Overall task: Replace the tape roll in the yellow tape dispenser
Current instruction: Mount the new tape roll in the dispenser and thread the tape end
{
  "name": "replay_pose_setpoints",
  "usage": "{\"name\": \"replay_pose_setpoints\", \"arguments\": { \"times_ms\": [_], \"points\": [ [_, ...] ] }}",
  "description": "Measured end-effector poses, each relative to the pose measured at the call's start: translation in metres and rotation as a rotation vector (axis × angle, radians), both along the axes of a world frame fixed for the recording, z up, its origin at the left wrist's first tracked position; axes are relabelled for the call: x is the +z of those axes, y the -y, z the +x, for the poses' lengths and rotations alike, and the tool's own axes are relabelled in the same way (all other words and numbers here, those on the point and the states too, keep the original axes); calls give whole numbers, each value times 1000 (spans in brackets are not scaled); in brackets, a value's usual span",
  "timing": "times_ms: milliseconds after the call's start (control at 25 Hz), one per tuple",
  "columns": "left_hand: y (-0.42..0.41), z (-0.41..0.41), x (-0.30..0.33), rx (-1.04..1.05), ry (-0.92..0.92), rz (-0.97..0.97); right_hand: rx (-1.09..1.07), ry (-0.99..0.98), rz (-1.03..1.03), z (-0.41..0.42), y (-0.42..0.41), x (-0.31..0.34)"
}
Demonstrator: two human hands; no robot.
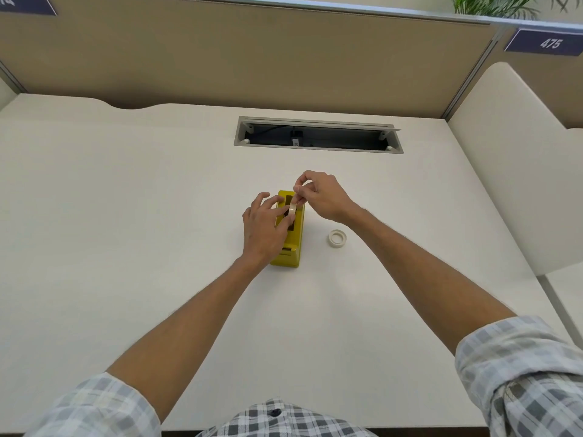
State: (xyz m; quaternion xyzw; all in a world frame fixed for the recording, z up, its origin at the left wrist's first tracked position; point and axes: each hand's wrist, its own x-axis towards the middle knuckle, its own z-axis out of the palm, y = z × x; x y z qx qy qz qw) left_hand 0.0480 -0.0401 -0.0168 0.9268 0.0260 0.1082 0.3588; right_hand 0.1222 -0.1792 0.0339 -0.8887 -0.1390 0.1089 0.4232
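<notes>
Head view: a person in a checked shirt bends over a pale table [126, 190], both bare forearms stretched toward a yellow tape dispenser [298, 247] that stands near the middle of the surface. The left hand [263, 227] rests on top of the dispenser, its fingers spread and laid across the open well, steadying the body. The right hand [318, 193] hovers just above the far end, thumb and forefinger pinched on a tape roll [292, 210] held on edge and angled down into the well; whether the roll already touches its seat cannot be told, since the left hand's fingers cover part of the slot. A second, white tape roll [337, 238] lies flat on the table just to the right of the dispenser, apart from both hands. Behind them a cable hatch [318, 135] is sunk into the table before a tan partition.

By the look of it, the roll is light and rigid in its ring, with a smooth outer face that could slip; the flat sides of the ring give the surest hold, as the pinch now has it. The dispenser appears heavier and stiff, likely to stay put under a pressing palm.
</notes>
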Motion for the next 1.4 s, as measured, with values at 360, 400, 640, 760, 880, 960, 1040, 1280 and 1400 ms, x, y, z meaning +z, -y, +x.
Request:
{"name": "replay_pose_setpoints", "arguments": {
  "times_ms": [360,400,640,760,880,960,1040,1280,1400],
  "points": [
    [-6,-5,-6,-33,-51,-259,59,109,-60,-12,2,3],
    [-7,-5,-5,-57,-55,-270,66,129,-79,-14,3,3],
    [-13,-5,0,-89,-92,-140,112,225,-172,-20,3,2],
    [-11,-5,-1,-44,-158,-106,127,282,-242,-23,3,5],
    [-9,-8,-3,-9,-173,-202,135,339,-311,-28,2,5],
    [-5,-8,1,36,-207,-308,127,386,-369,-36,1,3],
    [-4,-7,5,59,-241,-291,109,437,-406,-46,1,0],
    [-8,-5,4,3,-267,-239,-2,571,-341,-75,-2,-15],
    [-10,-3,6,-1,-258,-221,-51,631,-354,-88,-4,-28]
  ]
}}
